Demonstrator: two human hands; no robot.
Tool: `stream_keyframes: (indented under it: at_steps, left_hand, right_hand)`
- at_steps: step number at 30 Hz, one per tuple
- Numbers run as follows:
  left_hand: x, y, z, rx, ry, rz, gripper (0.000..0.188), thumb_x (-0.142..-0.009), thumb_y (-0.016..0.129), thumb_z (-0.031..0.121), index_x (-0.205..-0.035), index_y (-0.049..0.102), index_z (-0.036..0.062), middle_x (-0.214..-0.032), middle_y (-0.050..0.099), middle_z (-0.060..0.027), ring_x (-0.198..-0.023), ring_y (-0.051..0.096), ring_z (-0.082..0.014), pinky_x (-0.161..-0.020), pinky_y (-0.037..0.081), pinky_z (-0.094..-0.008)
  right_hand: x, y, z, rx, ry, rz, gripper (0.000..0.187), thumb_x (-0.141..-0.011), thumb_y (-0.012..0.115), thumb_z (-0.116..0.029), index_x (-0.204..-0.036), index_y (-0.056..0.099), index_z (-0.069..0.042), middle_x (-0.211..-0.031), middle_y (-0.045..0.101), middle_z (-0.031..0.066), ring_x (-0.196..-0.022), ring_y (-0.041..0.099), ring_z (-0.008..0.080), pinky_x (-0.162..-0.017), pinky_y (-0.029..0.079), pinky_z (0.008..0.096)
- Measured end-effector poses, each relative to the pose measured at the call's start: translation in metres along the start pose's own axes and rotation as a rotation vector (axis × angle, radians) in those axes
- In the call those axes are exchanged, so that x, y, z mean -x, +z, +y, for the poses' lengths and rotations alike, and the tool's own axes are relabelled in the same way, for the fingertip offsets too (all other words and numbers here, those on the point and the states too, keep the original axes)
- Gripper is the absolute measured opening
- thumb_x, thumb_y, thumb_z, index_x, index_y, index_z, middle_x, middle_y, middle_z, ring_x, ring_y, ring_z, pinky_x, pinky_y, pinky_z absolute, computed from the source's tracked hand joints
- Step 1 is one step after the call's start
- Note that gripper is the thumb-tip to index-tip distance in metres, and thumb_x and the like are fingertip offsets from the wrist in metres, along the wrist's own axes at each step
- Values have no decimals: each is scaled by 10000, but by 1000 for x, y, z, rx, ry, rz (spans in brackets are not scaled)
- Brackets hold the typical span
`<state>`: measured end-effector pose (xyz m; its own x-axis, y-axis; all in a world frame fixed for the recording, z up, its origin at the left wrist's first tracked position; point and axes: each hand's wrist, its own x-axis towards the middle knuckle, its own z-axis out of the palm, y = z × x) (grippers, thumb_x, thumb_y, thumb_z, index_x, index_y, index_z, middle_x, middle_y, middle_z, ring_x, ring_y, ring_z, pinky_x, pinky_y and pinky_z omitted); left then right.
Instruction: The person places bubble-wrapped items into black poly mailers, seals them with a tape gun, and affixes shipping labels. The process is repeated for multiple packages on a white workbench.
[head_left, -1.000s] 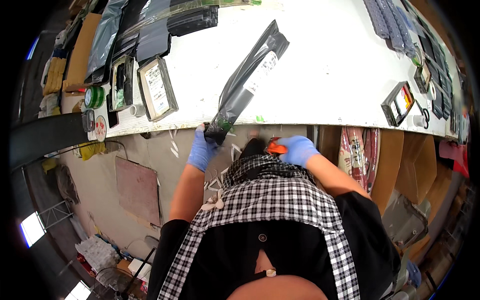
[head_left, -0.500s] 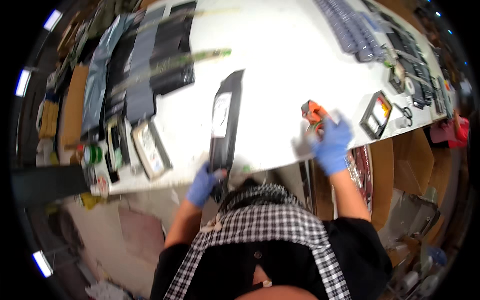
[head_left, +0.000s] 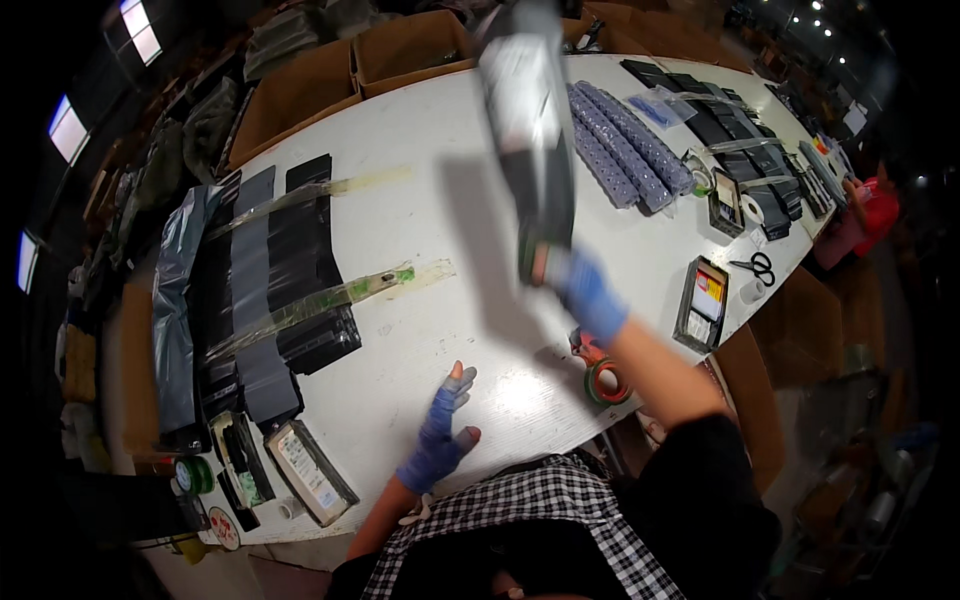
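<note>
- The person's right hand [head_left: 588, 295], in a blue glove, is gripping the lower end of a long dark flat package [head_left: 530, 120] with a pale label, fingers wrapped tight round it.
- That package is standing up off the white table [head_left: 420, 120], raised in the air above the middle of it and blurred, its top end reaching towards the far edge.
- The left hand [head_left: 437, 437], wearing a blue fingerless glove, is lying flat and open on the table near the front edge, fingers spread, holding nothing.
- A roll of tape [head_left: 607, 381] with green and red rings is sitting on the table just under the right forearm, with an orange tool [head_left: 583, 346] touching it.
- Dark flat bags [head_left: 270, 290] are lying in a row at the left, strapped down by strips of clear tape.
- Bluish padded strips [head_left: 625, 140] are lying side by side to the right of the raised package.
- A small tray [head_left: 702, 303] and a pair of scissors [head_left: 760, 267] are resting near the right edge.
- Cardboard boxes [head_left: 350, 70] are standing beyond the far side of the table.
</note>
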<state>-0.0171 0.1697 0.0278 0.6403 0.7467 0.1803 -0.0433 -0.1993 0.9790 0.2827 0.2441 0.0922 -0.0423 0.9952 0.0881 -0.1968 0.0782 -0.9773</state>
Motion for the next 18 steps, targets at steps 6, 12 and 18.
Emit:
stream_keyframes:
  at_steps: [6,12,18]
  left_hand:
    - [12,-4,-63,-82,-380,223,417,-877,673,67,-1279,569,28,-1284,583,-129,-1188,570,-236,-1002,451,-358]
    - [59,10,-110,-807,-261,502,327,-788,692,54,-1110,647,94,-1028,617,-103,-926,609,-285,-849,503,-394]
    - [48,-1,-115,-928,-144,436,334,-774,671,78,-1104,639,119,-1043,625,-81,-915,600,-294,-833,492,-442]
  right_hand:
    - [-214,-234,-114,-7,-475,939,676,-840,726,-430,-1365,497,-70,-1186,626,144,-1038,610,225,-921,480,331]
    - [-191,-288,17,1756,465,756,597,-784,678,-474,-1190,663,-36,-1173,651,248,-1105,632,375,-957,486,454]
    - [-160,-432,57,1680,692,694,770,-703,797,-453,-1277,585,15,-1225,639,211,-1108,623,349,-957,476,426]
